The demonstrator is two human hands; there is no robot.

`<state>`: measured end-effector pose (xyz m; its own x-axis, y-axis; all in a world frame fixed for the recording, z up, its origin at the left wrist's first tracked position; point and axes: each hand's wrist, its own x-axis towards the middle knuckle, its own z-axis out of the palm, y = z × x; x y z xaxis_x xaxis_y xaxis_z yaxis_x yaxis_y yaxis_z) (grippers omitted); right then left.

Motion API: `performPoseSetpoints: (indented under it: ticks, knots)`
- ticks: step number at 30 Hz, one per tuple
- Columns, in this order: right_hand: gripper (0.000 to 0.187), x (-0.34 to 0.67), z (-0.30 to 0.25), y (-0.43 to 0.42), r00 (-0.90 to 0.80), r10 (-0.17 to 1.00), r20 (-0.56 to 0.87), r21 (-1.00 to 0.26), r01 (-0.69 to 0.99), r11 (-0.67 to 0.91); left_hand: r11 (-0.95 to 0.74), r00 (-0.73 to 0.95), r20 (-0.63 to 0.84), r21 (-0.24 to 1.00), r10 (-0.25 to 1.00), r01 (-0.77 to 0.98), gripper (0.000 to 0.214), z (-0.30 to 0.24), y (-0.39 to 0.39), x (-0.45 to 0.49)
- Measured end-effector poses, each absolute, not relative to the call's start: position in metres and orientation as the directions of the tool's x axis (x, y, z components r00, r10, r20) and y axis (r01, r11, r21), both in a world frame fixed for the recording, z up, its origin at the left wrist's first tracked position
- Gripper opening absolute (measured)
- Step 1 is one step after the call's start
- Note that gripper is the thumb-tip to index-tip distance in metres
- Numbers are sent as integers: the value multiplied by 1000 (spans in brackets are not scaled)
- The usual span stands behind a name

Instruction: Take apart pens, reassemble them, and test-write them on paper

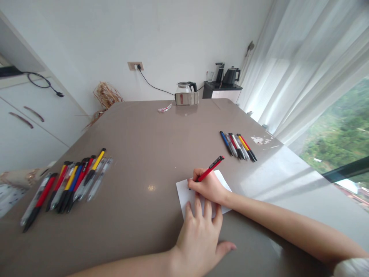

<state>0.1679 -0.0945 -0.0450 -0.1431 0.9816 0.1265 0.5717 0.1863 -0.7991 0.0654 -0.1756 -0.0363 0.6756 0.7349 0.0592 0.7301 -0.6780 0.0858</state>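
My right hand [210, 187] grips a red pen [208, 171] with a black clip section, its upper end leaning to the right. The pen's tip is at a white sheet of paper [182, 192], mostly hidden behind the hand. Flat across the lower part of the sheet, my left hand [199, 234] lies with fingers spread and thumb stretched out to the right. Both hands are close together, the left one nearer to me. Any marks on the paper are too small to read.
Many-coloured pens [76, 181] lie in a row at the table's left. A smaller row of pens [238, 146] lies at the right. Farther back stand a glass kettle [184, 87] and a phone-like slab [186, 99]. A white curtain [276, 65] hangs beyond the right edge.
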Motion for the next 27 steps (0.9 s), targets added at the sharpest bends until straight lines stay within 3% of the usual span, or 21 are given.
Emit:
performPoseSetpoints:
  ticks: [10, 27]
  knots:
    - [19, 168, -49, -94, -162, 978, 130, -805, 559, 199, -685, 684, 19, 19, 729, 729, 71, -32, -178, 64]
    - [18, 169, -49, -93, -162, 980, 115, -818, 544, 186, -693, 693, -3, 18, 721, 721, 70, -28, -176, 64]
